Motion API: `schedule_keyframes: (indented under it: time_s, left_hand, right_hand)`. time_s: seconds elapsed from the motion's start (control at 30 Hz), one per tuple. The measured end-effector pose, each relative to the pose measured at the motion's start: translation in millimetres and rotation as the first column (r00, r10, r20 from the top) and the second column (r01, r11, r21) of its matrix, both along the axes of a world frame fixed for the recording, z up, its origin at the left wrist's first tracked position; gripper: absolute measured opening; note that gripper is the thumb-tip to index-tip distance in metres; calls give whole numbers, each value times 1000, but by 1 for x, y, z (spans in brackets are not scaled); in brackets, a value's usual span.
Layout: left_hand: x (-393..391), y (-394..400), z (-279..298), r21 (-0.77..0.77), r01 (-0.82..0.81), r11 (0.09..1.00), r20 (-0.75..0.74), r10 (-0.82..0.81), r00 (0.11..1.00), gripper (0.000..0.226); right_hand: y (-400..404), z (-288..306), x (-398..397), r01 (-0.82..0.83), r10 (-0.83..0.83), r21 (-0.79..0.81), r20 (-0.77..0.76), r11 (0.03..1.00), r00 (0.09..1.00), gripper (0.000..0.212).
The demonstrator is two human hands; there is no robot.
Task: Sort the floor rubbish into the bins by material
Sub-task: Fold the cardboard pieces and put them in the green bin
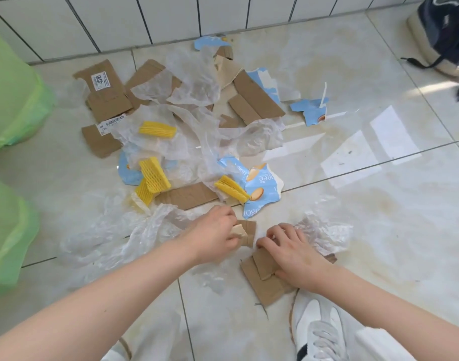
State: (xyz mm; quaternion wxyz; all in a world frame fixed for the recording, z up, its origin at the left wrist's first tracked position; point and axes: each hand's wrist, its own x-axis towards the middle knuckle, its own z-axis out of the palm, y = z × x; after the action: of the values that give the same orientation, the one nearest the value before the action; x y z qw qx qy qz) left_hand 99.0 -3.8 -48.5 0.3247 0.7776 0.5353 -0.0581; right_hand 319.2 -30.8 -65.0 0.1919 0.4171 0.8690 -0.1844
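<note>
Cardboard scraps (245, 233) gripped by both hands, seemingly.

Bins (12, 100) stand left of rubbish (181, 131) strewn before wall (118, 19).

1. glossy cream floor tiles (379, 230) with dark grout lines and faint yellowish stains.
2. white wall tiles (171, 16) run along the far edge.
3. bright window reflections (366, 152) gleam on the floor at right.
</note>
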Motion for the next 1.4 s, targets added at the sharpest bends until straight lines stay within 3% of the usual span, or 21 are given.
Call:
schedule_keyframes:
  time_s: [0.2, 0.37, 0.43, 0.5, 0.57, 0.67, 0.77, 0.97, 1.13, 1.23, 1.4]
  left_hand:
    - [11, 1, -3, -99, 89, 991, -123, -101, 987, 34]
    - [2, 1, 2, -172, -22, 985, -181, -10, 983, 27]
    - [-5, 1, 9, -192, -81, 978, -149, 53, 987, 10]
    - [-14, 1, 18, -221, -154, 963, -103, 134, 986, 27]
    - [-23, 3, 26, -292, -225, 930, -33, 225, 974, 29]
    - [-33, 5, 43, -416, -254, 873, 76, 312, 947, 20]
    - [-42, 6, 54, -457, -328, 827, 182, 448, 875, 12]
    - [-64, 12, 63, -576, -551, 604, 354, 792, 498, 25]
    - [-76, 10, 54, -677, -601, 425, 355, 904, 239, 30]
    - [-83, 6, 45, -671, -637, 379, 324, 923, 208, 27]
    - [-93, -1, 26, -607, -677, 416, 320, 908, 271, 56]
  right_hand:
    - [3, 0, -10, -2, 1, 18, 48, 1000, 999, 56]
    - [18, 23, -6, 48, -45, -36, 75, 998, 996, 50]
    - [26, 34, -1, 112, -108, -59, 74, 992, 991, 40]
    - [33, 47, 5, 222, -219, -89, 38, 971, 975, 32]
    - [40, 60, 8, 354, -363, -139, -43, 925, 931, 33]
    - [49, 81, 8, 528, -585, -277, -191, 803, 788, 29]
    - [58, 99, 1, 593, -729, -433, -296, 679, 617, 27]
    - [75, 111, -4, 512, -930, -778, -327, 365, 165, 23]
    - [75, 113, 3, 323, -979, -926, -202, 193, 6, 35]
    - [75, 112, 11, 261, -978, -952, -187, 157, -94, 39]
    - [82, 101, 24, 452, -967, -883, -210, 124, -145, 35]
